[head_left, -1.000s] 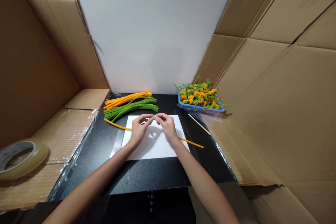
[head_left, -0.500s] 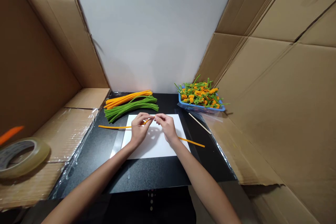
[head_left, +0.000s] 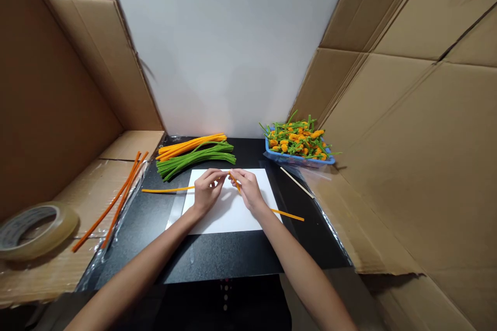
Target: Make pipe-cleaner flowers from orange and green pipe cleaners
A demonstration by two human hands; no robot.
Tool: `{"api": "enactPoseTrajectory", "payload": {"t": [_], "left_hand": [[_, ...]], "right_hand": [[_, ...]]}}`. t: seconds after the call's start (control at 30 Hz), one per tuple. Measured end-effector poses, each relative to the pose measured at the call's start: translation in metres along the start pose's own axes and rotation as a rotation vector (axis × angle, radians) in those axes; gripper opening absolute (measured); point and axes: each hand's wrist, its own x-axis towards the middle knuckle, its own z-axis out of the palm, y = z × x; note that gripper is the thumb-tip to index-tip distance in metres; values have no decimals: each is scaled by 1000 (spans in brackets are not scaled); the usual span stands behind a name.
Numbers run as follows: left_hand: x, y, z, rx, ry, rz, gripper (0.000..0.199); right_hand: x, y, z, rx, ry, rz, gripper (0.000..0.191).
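Over the white paper, my two hands meet with their fingertips pinched together. My left hand grips an orange pipe cleaner, whose long end sticks out to the left. My right hand pinches a bent orange piece of pipe cleaner just below the fingertips. Another orange length shows to the right of my right wrist. Whether these parts all join is hidden by the hands.
Bundles of orange pipe cleaners and green pipe cleaners lie behind the paper. At the back right stands a blue basket of orange-and-green pieces. A pale stick lies below it. Darker orange pipe cleaners and a tape roll are left.
The darker orange pipe cleaners, blurred at the far left edge before, now lie on the cardboard beside the tape. A bent orange piece now shows under my right fingertips; both hands stay about in place.
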Motion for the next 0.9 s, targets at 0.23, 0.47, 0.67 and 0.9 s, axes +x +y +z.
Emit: {"api": "enactPoseTrajectory", "payload": {"t": [0.23, 0.47, 0.67, 0.9], "left_hand": [[-4, 8, 7, -43, 61, -192, 8], [-6, 9, 10, -21, 73, -275, 11], [-7, 12, 10, 16, 58, -285, 12], [-5, 1, 6, -27, -77, -134, 21]], "right_hand": [[-1, 3, 2, -8, 48, -27, 24], [2, 8, -1, -85, 42, -50, 25], [4, 9, -3, -212, 18, -138, 22], [8, 5, -13, -433, 41, -245, 17]]}}
